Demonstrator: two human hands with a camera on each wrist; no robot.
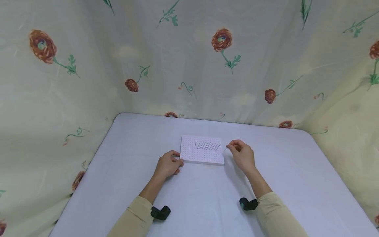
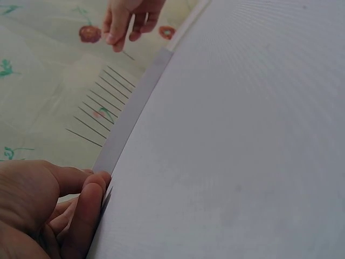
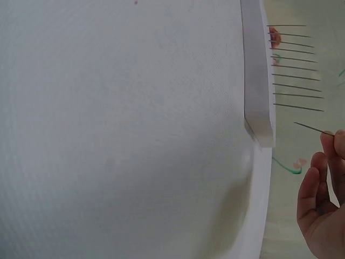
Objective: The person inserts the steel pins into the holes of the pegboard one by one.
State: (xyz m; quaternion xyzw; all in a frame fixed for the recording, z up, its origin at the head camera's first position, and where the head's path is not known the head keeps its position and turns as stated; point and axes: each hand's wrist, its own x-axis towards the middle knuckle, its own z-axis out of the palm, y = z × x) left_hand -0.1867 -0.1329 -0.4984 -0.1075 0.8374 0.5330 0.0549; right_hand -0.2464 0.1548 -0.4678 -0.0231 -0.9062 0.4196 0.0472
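Note:
A white board with a grid of small holes (image 1: 189,155) lies flat on the table, with a row of thin metal pins (image 1: 205,145) standing in it. At its left front corner, my left hand (image 1: 167,165) holds the edge between thumb and fingers, also seen close up in the left wrist view. My right hand (image 1: 242,157) is raised just off the board's right side. Between its thumb and forefinger it pinches one more thin pin (image 3: 311,128), whose free end points toward the board. This pin is apart from the row in the right wrist view.
A white cloth covers the table (image 1: 195,197) around the board. Behind and at both sides hangs a pale curtain (image 1: 177,59) printed with red flowers. Black wrist cameras are worn on both arms, over beige sleeves (image 1: 134,214).

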